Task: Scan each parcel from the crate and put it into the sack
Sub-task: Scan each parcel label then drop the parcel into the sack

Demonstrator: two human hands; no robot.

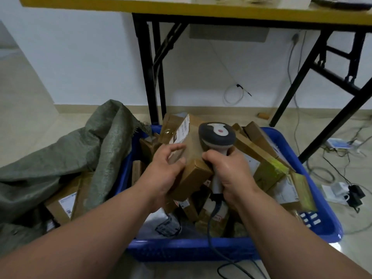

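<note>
Above the blue crate [314, 170] I see my left hand [163, 174] clamped around one brown parcel [189, 158], whose white label is too blurred to read. My right hand [229, 172] is fisted around the single grey scanner [217, 137], touching that parcel. The one green sack [66, 154] slumps just beside the crate, cartons inside.
</note>
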